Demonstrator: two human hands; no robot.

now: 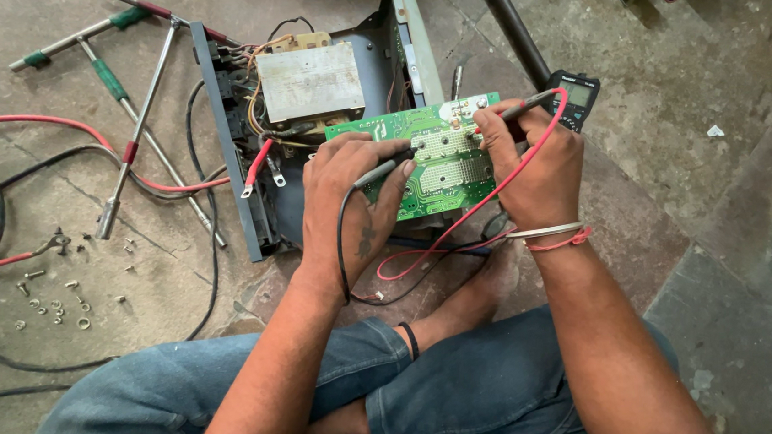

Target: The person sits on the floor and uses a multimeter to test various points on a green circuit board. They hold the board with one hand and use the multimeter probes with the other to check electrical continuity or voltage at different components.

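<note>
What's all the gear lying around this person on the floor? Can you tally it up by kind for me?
Test probes, one in the left hand and one in the right hand: 2
Green circuit board: 1
Multimeter: 1
Opened metal case: 1
T-handle wrenches: 2
Total: 7, leaving out the small screws, too tiny to count.

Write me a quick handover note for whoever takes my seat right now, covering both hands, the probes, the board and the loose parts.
Left hand: holds the black-leaded probe, tip on the green circuit board.
Right hand: holds the red-leaded probe on the board's upper edge.
Black handheld meter: on the floor right of the board.
Open grey metal case with transformer: behind the board.
Done: case opened, loose screws lie far left.
Left: the meter's reading is too small to tell.
</note>
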